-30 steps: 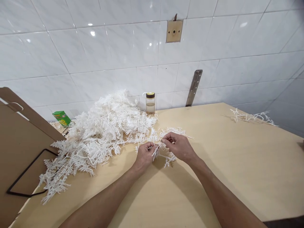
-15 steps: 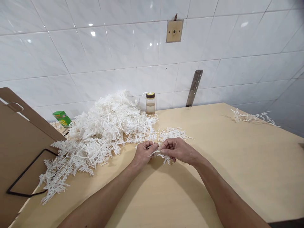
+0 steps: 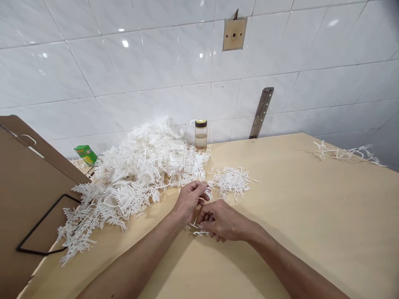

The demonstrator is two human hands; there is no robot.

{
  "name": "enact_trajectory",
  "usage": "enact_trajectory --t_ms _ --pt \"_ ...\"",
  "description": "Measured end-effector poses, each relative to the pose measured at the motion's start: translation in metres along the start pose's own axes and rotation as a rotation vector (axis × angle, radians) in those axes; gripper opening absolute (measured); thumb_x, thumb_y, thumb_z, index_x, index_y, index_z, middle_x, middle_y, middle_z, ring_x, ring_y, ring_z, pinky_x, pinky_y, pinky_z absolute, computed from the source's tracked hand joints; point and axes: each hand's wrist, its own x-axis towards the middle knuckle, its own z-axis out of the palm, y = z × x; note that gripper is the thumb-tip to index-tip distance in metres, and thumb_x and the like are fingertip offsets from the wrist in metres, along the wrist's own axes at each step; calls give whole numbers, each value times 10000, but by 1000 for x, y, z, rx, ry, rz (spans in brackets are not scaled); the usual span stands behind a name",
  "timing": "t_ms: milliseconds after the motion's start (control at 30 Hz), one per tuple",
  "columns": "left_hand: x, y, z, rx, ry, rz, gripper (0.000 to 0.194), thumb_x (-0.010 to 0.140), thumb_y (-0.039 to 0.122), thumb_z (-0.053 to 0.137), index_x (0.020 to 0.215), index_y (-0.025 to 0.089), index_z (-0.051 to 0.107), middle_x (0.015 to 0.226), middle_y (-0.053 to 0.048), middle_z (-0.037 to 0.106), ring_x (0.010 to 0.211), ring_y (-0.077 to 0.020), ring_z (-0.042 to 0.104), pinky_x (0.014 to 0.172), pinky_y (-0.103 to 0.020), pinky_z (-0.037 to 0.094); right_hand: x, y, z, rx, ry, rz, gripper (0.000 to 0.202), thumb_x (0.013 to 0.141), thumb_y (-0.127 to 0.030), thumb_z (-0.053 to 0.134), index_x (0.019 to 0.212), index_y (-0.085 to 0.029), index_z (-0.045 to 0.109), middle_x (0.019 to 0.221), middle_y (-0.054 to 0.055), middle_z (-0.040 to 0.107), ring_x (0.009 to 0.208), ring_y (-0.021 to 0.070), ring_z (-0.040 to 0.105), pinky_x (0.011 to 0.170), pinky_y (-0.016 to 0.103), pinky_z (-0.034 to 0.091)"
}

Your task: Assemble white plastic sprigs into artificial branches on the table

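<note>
My left hand (image 3: pixel 190 200) is closed in a pinch, with bits of white branching sprig (image 3: pixel 209 192) showing at its fingertips. Lower and to the right, my right hand (image 3: pixel 222 221) has its thumb and fingers pinched on a thin white branched sprig (image 3: pixel 201 233), held low over the table. My right fingers cover part of that sprig. Just beyond the hands lies a small heap of short white pieces (image 3: pixel 232 182). To the left rises a large pile of white branching plastic sprigs (image 3: pixel 146 162).
A dark-lidded jar of liquid (image 3: pixel 201 136) stands behind the pile by the tiled wall. A green box (image 3: pixel 86 155) and a cardboard box (image 3: pixel 34 187) are at the left. Bare white stems (image 3: pixel 346 153) lie at the far right of the wooden table (image 3: pixel 311 216).
My right hand has moved down and toward me, away from the left fingertips. My left hand has risen slightly. The small heap shows more fully, and the view has shifted a little.
</note>
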Motion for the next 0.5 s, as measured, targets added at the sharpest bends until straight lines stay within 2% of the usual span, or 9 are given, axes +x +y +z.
enact_trajectory --t_ms 133,200,300,333,400,467,500 --pt "-2 -12 4 -17 46 45 371 706 481 745 664 164 557 540 11 573 472 -82 487 507 -209 395 0 0 8 -25 31 -71 107 776 -181 553 743 -148 650 602 5 606 451 92 577 418 180 463" --pt "-4 -19 6 36 57 93 371 720 492 728 665 166 562 541 13 576 466 -85 484 502 -213 393 -6 -3 3 -83 -10 -89 120 772 -189 570 700 -149 657 628 15 625 440 80 556 401 173 431" --pt "-7 -25 6 123 46 171 386 745 508 698 637 164 559 518 13 561 476 -93 491 508 -216 392 -16 -5 -17 -46 -122 -16 184 815 -309 584 781 -173 703 683 23 667 418 92 558 344 182 386" --pt "-7 -26 6 140 42 182 389 754 507 688 624 164 555 504 15 550 468 -90 479 501 -213 382 -18 -4 -25 -11 -55 -2 212 828 -342 579 782 -177 704 661 18 660 421 98 558 344 187 389" --pt "-6 -27 5 156 33 180 389 765 497 676 609 165 549 472 22 525 440 -80 444 477 -207 350 -18 -1 -40 58 255 -21 282 854 -389 553 714 -173 668 566 0 601 422 98 534 384 203 428" --pt "-5 -28 4 149 18 161 376 763 486 681 617 165 552 457 27 516 417 -74 422 454 -203 320 -14 6 -50 104 609 -98 269 857 -413 562 771 -180 663 597 -6 600 466 94 528 458 220 478" --pt "-4 -29 4 142 11 154 371 761 486 683 626 164 556 457 26 519 412 -73 421 447 -202 312 -11 9 -53 105 692 -122 252 837 -421 594 822 -181 667 672 6 630 502 101 544 471 229 491"
